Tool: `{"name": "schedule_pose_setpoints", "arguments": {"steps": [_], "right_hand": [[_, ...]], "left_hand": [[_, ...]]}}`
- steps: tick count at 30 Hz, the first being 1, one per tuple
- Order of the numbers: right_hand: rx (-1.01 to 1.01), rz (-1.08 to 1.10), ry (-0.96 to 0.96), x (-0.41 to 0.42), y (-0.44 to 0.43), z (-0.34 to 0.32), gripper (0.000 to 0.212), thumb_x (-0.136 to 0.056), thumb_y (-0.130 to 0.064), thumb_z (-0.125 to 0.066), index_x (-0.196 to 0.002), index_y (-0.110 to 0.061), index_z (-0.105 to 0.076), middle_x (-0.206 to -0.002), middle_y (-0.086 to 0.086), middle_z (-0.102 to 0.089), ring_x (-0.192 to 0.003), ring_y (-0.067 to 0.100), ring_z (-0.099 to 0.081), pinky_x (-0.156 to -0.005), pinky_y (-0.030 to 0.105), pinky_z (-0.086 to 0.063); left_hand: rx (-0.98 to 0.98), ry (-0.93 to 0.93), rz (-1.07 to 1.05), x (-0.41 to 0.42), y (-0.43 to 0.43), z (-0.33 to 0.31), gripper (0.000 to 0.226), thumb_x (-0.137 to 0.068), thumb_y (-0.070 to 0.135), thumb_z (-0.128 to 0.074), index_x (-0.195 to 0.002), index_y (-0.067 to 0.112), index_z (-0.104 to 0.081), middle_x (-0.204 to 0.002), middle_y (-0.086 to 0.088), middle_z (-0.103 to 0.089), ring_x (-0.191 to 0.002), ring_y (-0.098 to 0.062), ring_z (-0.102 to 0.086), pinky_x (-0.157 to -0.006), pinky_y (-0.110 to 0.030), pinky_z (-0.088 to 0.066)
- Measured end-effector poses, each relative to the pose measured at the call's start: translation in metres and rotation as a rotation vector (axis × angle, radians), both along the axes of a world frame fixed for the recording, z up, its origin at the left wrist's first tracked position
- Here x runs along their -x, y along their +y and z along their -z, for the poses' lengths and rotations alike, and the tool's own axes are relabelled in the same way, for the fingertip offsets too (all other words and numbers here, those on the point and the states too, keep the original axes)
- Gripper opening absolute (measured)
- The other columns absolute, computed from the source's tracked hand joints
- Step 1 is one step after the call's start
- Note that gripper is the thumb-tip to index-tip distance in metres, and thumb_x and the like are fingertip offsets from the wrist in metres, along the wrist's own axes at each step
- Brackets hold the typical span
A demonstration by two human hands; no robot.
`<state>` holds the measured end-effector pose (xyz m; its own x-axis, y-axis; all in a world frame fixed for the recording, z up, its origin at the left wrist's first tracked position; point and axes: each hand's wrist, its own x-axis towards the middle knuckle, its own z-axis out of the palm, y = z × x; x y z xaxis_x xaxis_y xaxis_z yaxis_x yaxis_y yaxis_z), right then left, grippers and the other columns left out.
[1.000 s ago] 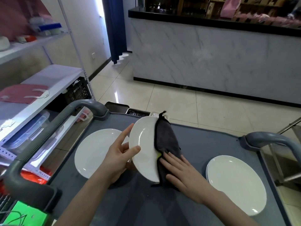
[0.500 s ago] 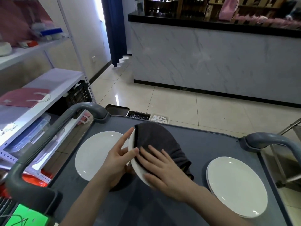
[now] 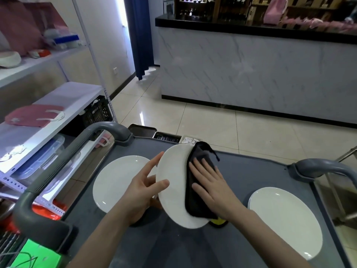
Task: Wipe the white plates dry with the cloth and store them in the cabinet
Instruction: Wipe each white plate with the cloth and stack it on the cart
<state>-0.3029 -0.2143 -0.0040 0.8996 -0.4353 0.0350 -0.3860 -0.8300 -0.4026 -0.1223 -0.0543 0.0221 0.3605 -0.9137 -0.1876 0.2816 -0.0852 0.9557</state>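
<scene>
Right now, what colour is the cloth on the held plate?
The cloth is dark grey-black, clearest in the head view.

This looks like the service area of a café or bar. A long bar point(image 3: 251, 74) with a marble-patterned front and a black top crosses the room, with dark wooden shelves point(image 3: 222, 8) behind it whose contents are blurred. A grey serving cart point(image 3: 251, 171) with rounded handles point(image 3: 58, 161) carries white plates point(image 3: 116, 180). A metal storage rack point(image 3: 58, 105) holds plastic boxes point(image 3: 38, 157), and the floor point(image 3: 212, 128) is glossy tile.
</scene>
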Motion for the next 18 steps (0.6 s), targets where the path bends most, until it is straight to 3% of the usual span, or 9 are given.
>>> {"name": "schedule_pose_setpoints", "arguments": {"steps": [4,8,12,18], "right_hand": [[-0.020,-0.077,-0.036,-0.024,0.013,-0.018,0.055,-0.100,-0.052,-0.022,-0.147,-0.048,0.006,-0.154,-0.029,0.014,-0.143,0.001,0.020,-0.119,0.045,0.005],[-0.008,-0.226,-0.035,-0.025,0.045,-0.020,0.055,-0.100,-0.052,-0.022,-0.149,-0.044,0.002,-0.156,-0.026,0.010,-0.144,0.003,0.018,-0.119,0.045,0.003],[-0.093,-0.326,-0.023,0.000,0.064,-0.006,0.053,-0.101,-0.053,-0.022,-0.149,-0.046,0.001,-0.157,-0.028,0.007,-0.146,0.004,0.012,-0.117,0.043,0.001],[-0.022,-0.184,0.091,0.035,0.039,0.012,0.049,-0.097,-0.061,-0.007,-0.145,-0.056,-0.002,-0.154,-0.033,0.008,-0.144,-0.003,0.012,-0.118,0.042,0.004]], "left_hand": [[0.002,0.024,0.025,0.004,-0.002,0.004,0.066,-0.082,0.022,-0.073,-0.134,0.054,-0.048,-0.101,-0.013,-0.071,-0.078,-0.025,-0.064,-0.062,-0.038,-0.052],[0.008,0.064,0.007,-0.001,-0.001,0.008,0.067,-0.080,0.025,-0.076,-0.136,0.051,-0.048,-0.115,-0.012,-0.070,-0.088,-0.024,-0.067,-0.062,-0.036,-0.057],[-0.005,0.056,-0.058,-0.010,0.003,0.009,0.067,-0.077,0.025,-0.072,-0.135,0.050,-0.050,-0.100,-0.012,-0.072,-0.076,-0.021,-0.065,-0.052,-0.032,-0.052],[-0.021,0.017,-0.090,-0.015,0.002,0.005,0.064,-0.077,0.016,-0.076,-0.127,0.051,-0.057,-0.097,-0.009,-0.072,-0.079,-0.022,-0.068,-0.057,-0.039,-0.056]]}}
